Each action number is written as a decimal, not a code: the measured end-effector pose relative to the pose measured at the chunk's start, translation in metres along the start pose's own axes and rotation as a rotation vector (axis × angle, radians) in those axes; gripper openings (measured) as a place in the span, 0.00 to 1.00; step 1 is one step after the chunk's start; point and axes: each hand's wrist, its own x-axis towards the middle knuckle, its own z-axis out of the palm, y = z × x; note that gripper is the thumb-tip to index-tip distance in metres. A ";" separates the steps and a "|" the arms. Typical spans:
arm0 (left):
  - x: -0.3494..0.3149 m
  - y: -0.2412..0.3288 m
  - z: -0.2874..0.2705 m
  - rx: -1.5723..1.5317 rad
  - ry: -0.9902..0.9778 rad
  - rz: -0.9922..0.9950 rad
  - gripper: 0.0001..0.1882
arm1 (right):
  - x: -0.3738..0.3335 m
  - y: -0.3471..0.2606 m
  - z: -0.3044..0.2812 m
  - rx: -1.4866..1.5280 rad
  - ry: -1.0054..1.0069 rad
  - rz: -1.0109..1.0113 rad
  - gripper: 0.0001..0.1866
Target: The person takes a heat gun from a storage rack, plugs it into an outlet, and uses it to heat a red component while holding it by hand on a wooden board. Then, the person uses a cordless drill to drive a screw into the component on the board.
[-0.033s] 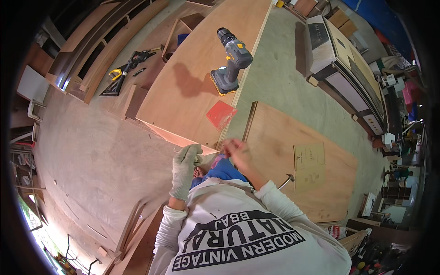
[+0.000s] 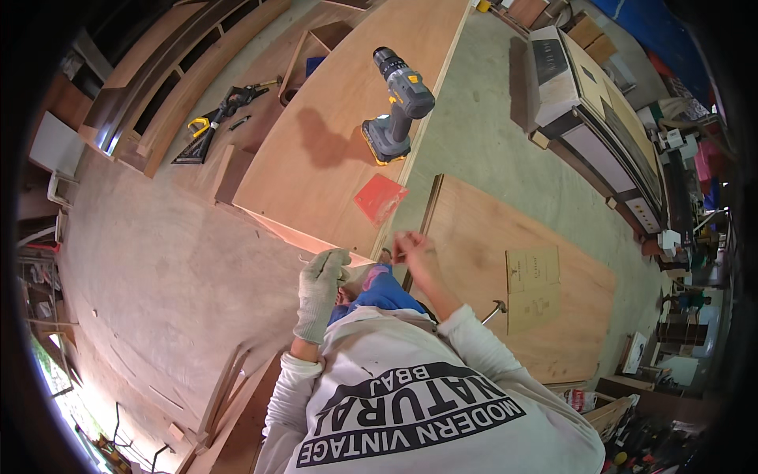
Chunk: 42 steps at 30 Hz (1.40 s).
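My left hand (image 2: 322, 278), in a pale knitted glove, is held in front of my waist with its fingers curled together. A thin pale tip pokes out beside the glove; what it belongs to is hidden. To its right, my bare right hand (image 2: 412, 251) hovers by the corner of the wooden panel (image 2: 296, 189), fingers pinched, slightly blurred. Whatever it holds is too small to make out. A red flat plate or scraper (image 2: 380, 199) lies on that panel near its right edge. Beyond it a grey and yellow cordless drill (image 2: 399, 107) stands upright on its battery.
On the right a wooden board (image 2: 474, 229) bears a flattened cardboard piece (image 2: 533, 288) and a hammer (image 2: 496, 310). At the upper left lie a black and yellow tool (image 2: 217, 122) and long wooden frames (image 2: 181, 87). A large cabinet (image 2: 596, 126) stands at the upper right.
My right hand has moved a little to the right, away from the left hand. My left hand stays almost in place.
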 end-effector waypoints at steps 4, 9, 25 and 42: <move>0.023 -0.012 0.028 0.613 -0.019 0.437 0.11 | 0.059 -0.016 -0.025 0.263 0.143 0.072 0.12; 0.044 -0.011 0.077 0.897 -0.004 0.420 0.11 | 0.093 -0.041 -0.029 0.285 -0.008 0.112 0.11; 0.084 0.019 0.120 1.240 0.104 0.237 0.11 | 0.118 -0.052 -0.049 -0.190 -0.337 0.229 0.12; 0.076 0.019 0.144 1.439 0.002 -0.001 0.11 | 0.135 -0.096 -0.039 -0.026 -0.410 0.571 0.08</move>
